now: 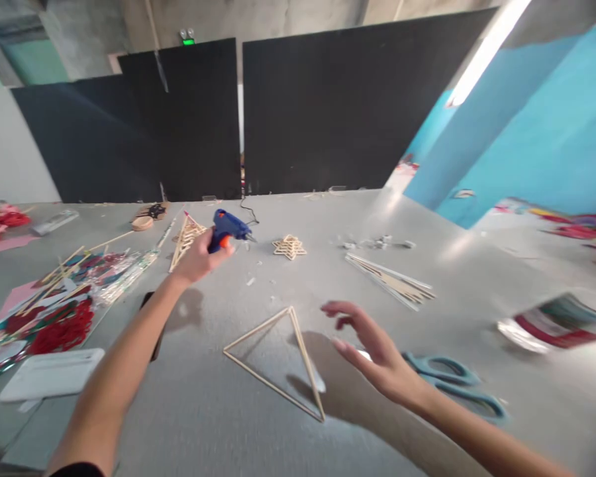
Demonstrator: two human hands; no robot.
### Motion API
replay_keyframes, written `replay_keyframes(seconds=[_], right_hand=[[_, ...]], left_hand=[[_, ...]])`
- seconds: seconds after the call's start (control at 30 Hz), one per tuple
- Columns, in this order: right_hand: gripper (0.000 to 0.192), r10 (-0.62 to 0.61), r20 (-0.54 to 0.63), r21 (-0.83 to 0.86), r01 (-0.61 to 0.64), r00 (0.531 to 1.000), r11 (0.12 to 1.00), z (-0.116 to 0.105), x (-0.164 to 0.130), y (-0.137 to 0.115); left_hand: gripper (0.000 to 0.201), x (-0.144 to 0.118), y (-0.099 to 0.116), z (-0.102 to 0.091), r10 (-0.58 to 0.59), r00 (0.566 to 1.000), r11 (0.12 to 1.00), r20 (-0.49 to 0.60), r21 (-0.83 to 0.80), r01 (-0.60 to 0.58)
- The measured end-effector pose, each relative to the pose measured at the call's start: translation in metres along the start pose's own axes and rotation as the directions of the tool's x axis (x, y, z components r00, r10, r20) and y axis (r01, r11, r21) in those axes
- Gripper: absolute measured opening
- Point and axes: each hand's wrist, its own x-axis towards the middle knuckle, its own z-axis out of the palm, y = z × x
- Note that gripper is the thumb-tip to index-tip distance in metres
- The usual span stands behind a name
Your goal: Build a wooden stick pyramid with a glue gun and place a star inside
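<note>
My left hand (198,257) is stretched out over the grey table (328,218) and grips a blue and orange glue gun (227,230), nozzle pointing right. My right hand (372,354) hovers open, fingers spread, just right of a triangle of thin wooden sticks (278,361) lying flat in front of me. Teal scissors (451,381) lie under and right of that hand. A small wooden stick star (289,247) sits beyond the glue gun, and a taller stick frame (185,240) lies by my left hand.
A bundle of loose sticks (392,281) lies to the right. Red paper cutouts and clear wrapping (54,311) cover the left side, with a white tray (49,374) near the front. A blurred tape roll (551,324) is at far right. Black panels (318,106) stand behind.
</note>
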Motion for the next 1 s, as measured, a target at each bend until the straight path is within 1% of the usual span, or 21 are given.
replay_keyframes(seconds=[0.07, 0.13, 0.23, 0.27, 0.33, 0.4, 0.5, 0.63, 0.73, 0.83, 0.93, 1.0], right_hand=[[0.051, -0.059, 0.047, 0.032, 0.057, 0.997, 0.998, 0.003, 0.021, -0.014], [0.054, -0.123, 0.058, 0.068, 0.119, 0.991, 0.991, 0.007, 0.039, -0.031], [0.056, -0.208, 0.070, 0.149, 0.196, 0.976, 0.969, 0.013, 0.059, -0.056], [0.055, -0.232, 0.073, 0.178, 0.216, 0.970, 0.960, 0.014, 0.063, -0.062], [0.051, -0.271, 0.080, 0.225, 0.248, 0.959, 0.942, 0.015, 0.070, -0.069], [0.047, -0.302, 0.088, 0.260, 0.271, 0.949, 0.927, 0.015, 0.075, -0.071], [0.044, -0.332, 0.087, 0.309, 0.291, 0.939, 0.905, 0.017, 0.080, -0.067], [0.042, -0.341, 0.096, 0.352, 0.289, 0.935, 0.891, 0.019, 0.084, -0.061], [0.045, -0.342, 0.092, 0.371, 0.287, 0.935, 0.883, 0.019, 0.084, -0.059], [0.048, -0.325, 0.082, 0.365, 0.275, 0.942, 0.889, 0.019, 0.083, -0.058], [0.048, -0.308, 0.077, 0.347, 0.264, 0.948, 0.900, 0.019, 0.083, -0.057], [0.049, -0.311, 0.079, 0.342, 0.267, 0.947, 0.901, 0.019, 0.082, -0.056]], left_hand=[[0.023, -0.001, 0.003, -0.005, 0.058, 0.998, 0.998, -0.006, 0.036, -0.058], [0.024, -0.004, 0.006, -0.010, 0.138, 0.990, 0.982, -0.001, 0.130, -0.137], [0.021, -0.011, 0.012, -0.017, 0.292, 0.955, 0.891, 0.045, 0.349, -0.289], [0.020, -0.014, 0.015, -0.018, 0.328, 0.943, 0.860, 0.058, 0.394, -0.323], [0.020, -0.018, 0.021, -0.018, 0.374, 0.925, 0.826, 0.070, 0.429, -0.366], [0.021, -0.021, 0.027, -0.017, 0.421, 0.903, 0.802, 0.082, 0.430, -0.413], [0.017, -0.023, 0.035, -0.012, 0.473, 0.875, 0.781, 0.104, 0.410, -0.471], [0.019, -0.023, 0.040, -0.003, 0.471, 0.871, 0.761, 0.141, 0.434, -0.482], [0.022, -0.023, 0.040, 0.000, 0.472, 0.864, 0.739, 0.175, 0.456, -0.496], [0.025, -0.023, 0.038, 0.002, 0.502, 0.843, 0.689, 0.195, 0.499, -0.526], [0.027, -0.023, 0.037, 0.003, 0.547, 0.812, 0.625, 0.202, 0.547, -0.557], [0.027, -0.023, 0.035, 0.003, 0.600, 0.774, 0.569, 0.201, 0.573, -0.590]])
